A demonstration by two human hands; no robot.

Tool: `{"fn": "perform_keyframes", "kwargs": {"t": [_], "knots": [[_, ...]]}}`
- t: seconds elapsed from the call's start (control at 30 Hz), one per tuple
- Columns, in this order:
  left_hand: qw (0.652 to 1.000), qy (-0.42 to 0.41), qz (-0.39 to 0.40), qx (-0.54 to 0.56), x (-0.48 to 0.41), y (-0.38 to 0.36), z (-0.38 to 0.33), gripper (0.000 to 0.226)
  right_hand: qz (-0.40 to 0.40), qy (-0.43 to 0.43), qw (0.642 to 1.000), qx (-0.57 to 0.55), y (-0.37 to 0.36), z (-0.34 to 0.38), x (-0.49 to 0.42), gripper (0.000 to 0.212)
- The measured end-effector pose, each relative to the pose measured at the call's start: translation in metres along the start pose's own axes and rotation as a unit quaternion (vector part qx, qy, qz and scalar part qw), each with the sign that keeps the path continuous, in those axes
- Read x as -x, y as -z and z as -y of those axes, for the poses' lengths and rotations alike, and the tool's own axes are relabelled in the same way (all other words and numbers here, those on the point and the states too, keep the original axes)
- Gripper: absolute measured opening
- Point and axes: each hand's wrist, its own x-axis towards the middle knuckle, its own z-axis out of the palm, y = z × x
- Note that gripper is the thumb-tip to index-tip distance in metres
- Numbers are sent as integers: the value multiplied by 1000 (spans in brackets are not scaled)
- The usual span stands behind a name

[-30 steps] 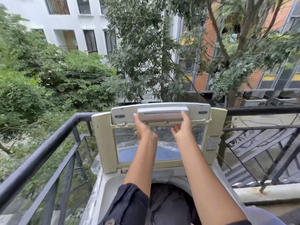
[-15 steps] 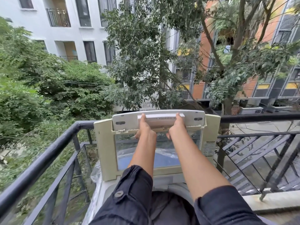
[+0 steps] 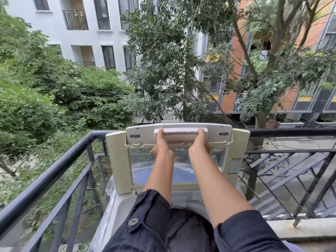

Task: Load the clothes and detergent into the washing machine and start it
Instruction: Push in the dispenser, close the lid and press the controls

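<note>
The top-load washing machine (image 3: 125, 199) stands against the balcony railing with its cream lid (image 3: 120, 160) raised upright. A white slotted bar (image 3: 181, 134) sits on the lid's top edge. My left hand (image 3: 161, 148) grips the bar's left end, thumb on its top corner. At the bar's right end my right hand (image 3: 199, 144) holds on the same way. Dark clothes (image 3: 189, 230) lie in the drum below, between my forearms. No detergent is in view.
A black metal railing (image 3: 54, 171) runs along the left side and behind the machine. Clear plastic sheeting (image 3: 109, 190) hangs at the machine's left side. A low ledge (image 3: 300, 228) lies at the right. Trees and buildings are beyond.
Both hands have slid up the lid and closed on the ends of the white slotted bar. The view has tilted upward a little.
</note>
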Motion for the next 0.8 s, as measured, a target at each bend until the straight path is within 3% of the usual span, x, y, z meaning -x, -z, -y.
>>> {"fn": "perform_keyframes", "kwargs": {"t": [0.17, 0.47, 0.6, 0.67, 0.73, 0.8], "knots": [[999, -27, -16, 20, 13, 11, 12, 95, -12, 18, 1000, -9, 16, -8, 10, 57], [991, -71, -69, 86, 67, 43, 52, 70, -18, 4, 1000, -16, 70, -20, 39, 54], [984, -67, -120, 110, 93, 66, 69, 63, -10, 67, 998, 14, 132, -31, 61, 55], [977, -71, -153, 129, 104, 82, 82, 58, -25, 63, 998, -17, 158, -36, 57, 56], [966, -88, -198, 143, 106, 100, 98, 54, -88, 42, 994, 58, 175, -42, 55, 64], [958, -82, -237, 141, 107, 119, 115, 51, -154, -18, 987, 47, 187, -43, 51, 58]]}}
